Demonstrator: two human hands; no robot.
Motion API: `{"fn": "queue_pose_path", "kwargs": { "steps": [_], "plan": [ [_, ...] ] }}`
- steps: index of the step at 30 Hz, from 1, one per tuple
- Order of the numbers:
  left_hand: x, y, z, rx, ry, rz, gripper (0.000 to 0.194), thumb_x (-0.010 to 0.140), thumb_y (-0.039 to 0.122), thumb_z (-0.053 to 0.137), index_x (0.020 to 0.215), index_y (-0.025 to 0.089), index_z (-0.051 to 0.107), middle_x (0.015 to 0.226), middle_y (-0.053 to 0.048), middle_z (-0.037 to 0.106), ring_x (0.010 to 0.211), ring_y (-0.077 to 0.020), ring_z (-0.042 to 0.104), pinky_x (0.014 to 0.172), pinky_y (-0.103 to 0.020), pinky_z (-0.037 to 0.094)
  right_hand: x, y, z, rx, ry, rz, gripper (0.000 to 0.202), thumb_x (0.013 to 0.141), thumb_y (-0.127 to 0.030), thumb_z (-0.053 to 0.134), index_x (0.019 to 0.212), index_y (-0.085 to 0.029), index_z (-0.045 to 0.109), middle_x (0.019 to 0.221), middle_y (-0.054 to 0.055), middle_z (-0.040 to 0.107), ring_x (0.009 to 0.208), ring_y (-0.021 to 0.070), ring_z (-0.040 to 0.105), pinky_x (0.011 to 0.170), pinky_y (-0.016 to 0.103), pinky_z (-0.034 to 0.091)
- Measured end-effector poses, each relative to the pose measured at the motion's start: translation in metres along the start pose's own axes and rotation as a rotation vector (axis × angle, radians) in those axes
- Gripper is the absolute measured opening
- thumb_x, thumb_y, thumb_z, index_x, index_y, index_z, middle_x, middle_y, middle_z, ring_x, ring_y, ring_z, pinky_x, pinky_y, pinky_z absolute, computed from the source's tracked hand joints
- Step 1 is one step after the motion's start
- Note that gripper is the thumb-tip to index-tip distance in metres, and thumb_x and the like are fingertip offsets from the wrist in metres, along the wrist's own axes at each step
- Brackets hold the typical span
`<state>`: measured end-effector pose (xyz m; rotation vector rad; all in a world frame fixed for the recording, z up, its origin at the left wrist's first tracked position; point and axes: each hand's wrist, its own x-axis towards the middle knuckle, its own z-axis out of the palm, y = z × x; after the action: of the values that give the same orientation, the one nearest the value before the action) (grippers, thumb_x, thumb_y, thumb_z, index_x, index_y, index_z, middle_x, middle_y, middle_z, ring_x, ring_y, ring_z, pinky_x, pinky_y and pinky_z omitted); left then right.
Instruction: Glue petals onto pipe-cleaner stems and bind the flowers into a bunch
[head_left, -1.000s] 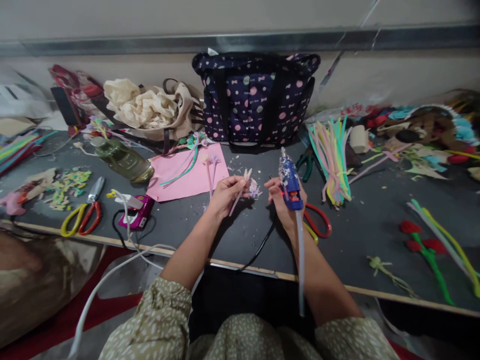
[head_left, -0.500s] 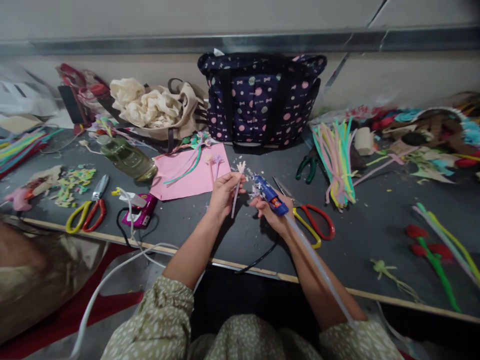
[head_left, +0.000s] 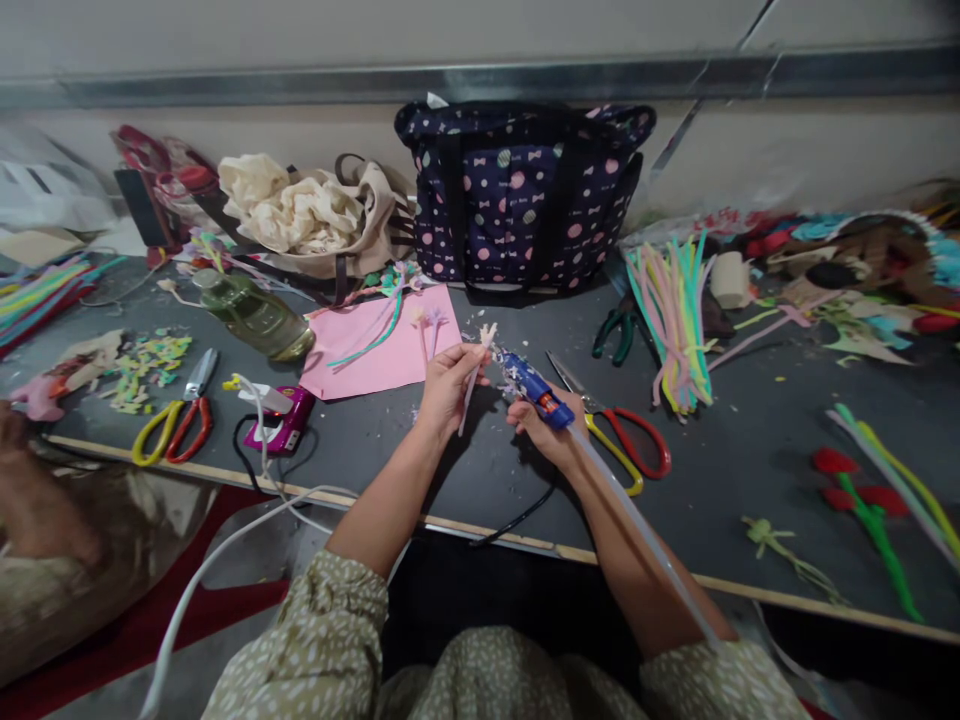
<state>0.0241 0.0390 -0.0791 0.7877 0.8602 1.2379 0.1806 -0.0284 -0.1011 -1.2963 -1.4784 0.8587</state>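
Between the fingers of my left hand (head_left: 448, 387) is a small pipe-cleaner flower (head_left: 487, 336), with pale petals at the top and a lilac stem hanging below. My right hand (head_left: 551, 425) is wrapped round a blue hot glue gun (head_left: 529, 385), flecked with bits of fluff. A long clear glue stick (head_left: 637, 525) runs out of its back over my right forearm. The gun's nozzle points at the flower from the right, very close; whether they touch I cannot tell. Two similar flowers (head_left: 427, 325) lie on the pink sheet (head_left: 367, 345) beyond my left hand.
Red-and-yellow scissors (head_left: 637, 445) lie beside my right hand, green-handled pliers (head_left: 616, 335) behind them. A pipe-cleaner bundle (head_left: 671, 320) is farther right. Left are a green bottle (head_left: 255, 315), a purple power socket (head_left: 281, 420) and more scissors (head_left: 180, 405). A dark patterned bag (head_left: 525, 200) stands behind.
The glue gun has tipped slightly and its nozzle has come nearer the flower. My left hand stays almost in place. At far left, another person's arm has shifted, bringing a hand to the table edge.
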Motion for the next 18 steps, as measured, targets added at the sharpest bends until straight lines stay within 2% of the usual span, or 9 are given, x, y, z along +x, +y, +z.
{"fn": "queue_pose_path", "kwargs": {
  "steps": [3,5,13,18],
  "plan": [
    [-0.001,0.001,0.0,0.022,0.002,-0.004,0.022,0.067,0.034,0.079,0.071,0.015,0.069,0.071,-0.001,0.066,0.054,-0.0063,0.054,0.054,-0.018,0.05,0.0,-0.001,0.002,0.041,0.037,0.028,0.034,0.078,-0.054,0.067,0.081,-0.02,0.066,0.063,0.002,0.069,0.054,0.0173,0.068,0.048,0.025,0.053],
    [-0.001,0.001,0.001,0.026,0.002,-0.005,0.023,0.066,0.035,0.079,0.071,0.015,0.069,0.071,-0.001,0.066,0.054,-0.0065,0.055,0.054,-0.018,0.049,0.001,-0.003,0.001,0.042,0.011,0.035,0.034,0.077,-0.054,0.068,0.081,-0.02,0.066,0.063,0.003,0.069,0.054,0.0181,0.068,0.049,0.026,0.054],
    [0.0,0.0,0.0,0.025,-0.009,0.003,0.023,0.067,0.035,0.079,0.072,0.015,0.07,0.072,-0.001,0.066,0.055,-0.0065,0.055,0.054,-0.018,0.049,0.003,-0.013,-0.003,-0.001,-0.035,0.026,0.033,0.079,-0.052,0.067,0.085,-0.02,0.067,0.057,0.0,0.066,0.049,0.0159,0.065,0.05,0.025,0.052],
    [-0.001,0.0,0.001,0.018,-0.012,0.005,0.022,0.067,0.034,0.079,0.071,0.015,0.069,0.07,-0.001,0.065,0.055,-0.0066,0.054,0.053,-0.018,0.049,0.003,-0.011,-0.003,-0.098,-0.017,-0.014,0.036,0.08,-0.054,0.065,0.085,-0.018,0.069,0.054,0.0,0.063,0.048,0.0138,0.06,0.048,0.023,0.048]
  ]
}}
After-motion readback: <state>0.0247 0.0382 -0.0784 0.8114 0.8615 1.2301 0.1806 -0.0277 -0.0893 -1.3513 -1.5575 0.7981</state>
